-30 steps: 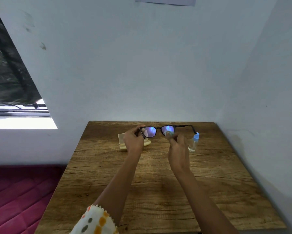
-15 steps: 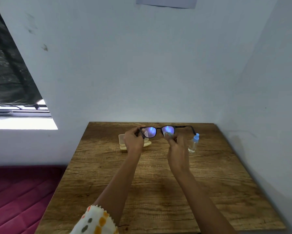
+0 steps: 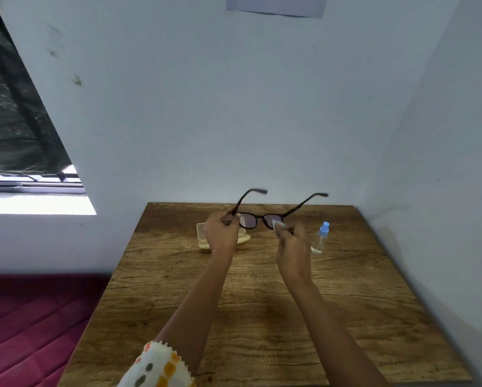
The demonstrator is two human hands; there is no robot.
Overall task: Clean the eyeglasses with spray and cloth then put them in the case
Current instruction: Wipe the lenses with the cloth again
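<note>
Glasses (image 3: 258, 219) held above counter (image 3: 262, 289) at 12 o'clock. Left hand (image 3: 221, 233) fingers clamped on frame corner; right hand (image 3: 291, 244) pinches cloth (image 3: 277, 224) against lens. Light, fragile; best gripped by frame.

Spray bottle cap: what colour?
Light blue cap on a clear bottle; head view.
</note>
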